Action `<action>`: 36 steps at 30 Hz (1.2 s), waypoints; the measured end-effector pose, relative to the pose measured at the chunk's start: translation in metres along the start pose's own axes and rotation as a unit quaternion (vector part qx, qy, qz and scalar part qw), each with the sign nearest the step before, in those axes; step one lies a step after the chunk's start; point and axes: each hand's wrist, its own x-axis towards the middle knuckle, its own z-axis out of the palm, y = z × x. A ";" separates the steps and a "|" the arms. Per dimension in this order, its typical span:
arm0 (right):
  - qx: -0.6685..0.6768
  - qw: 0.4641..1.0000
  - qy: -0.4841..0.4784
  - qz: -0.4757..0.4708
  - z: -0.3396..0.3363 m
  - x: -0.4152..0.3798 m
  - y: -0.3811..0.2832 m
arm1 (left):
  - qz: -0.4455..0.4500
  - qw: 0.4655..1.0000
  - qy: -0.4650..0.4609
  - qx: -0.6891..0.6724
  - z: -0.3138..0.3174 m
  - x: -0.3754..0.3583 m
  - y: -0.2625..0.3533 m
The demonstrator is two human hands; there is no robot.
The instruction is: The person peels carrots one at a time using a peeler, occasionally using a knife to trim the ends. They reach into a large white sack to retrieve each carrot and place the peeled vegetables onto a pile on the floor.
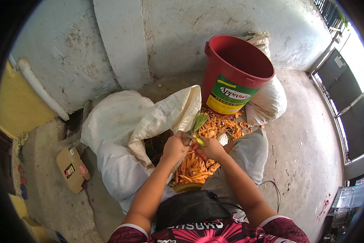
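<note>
My left hand grips a carrot by its top end, the green stalks sticking up past my fingers. My right hand holds a peeler with a yellow-green handle against the carrot. Both hands are close together over a heap of orange carrot peelings on the floor. An open white sack lies just left of my hands. A red bucket with a green and yellow label stands behind the peelings.
A full white sack sits right of the bucket, more white sacks lie at left. A small cardboard box is on the floor far left. A yellow bowl rim shows near my lap. Concrete wall behind, gate at right.
</note>
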 end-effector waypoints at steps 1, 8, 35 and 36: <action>0.026 1.000 0.004 0.002 0.000 -0.002 0.000 | -0.002 1.000 -0.001 0.010 0.001 0.000 0.001; 0.059 0.998 0.030 -0.009 -0.002 -0.008 -0.001 | -0.027 0.994 -0.032 0.096 0.003 -0.001 0.003; 0.134 0.985 -0.033 0.100 0.018 0.001 0.009 | -0.025 0.993 0.040 0.105 0.009 -0.008 0.002; 0.118 0.988 -0.028 0.098 0.021 0.003 0.011 | -0.023 0.993 0.036 0.107 0.010 -0.009 0.001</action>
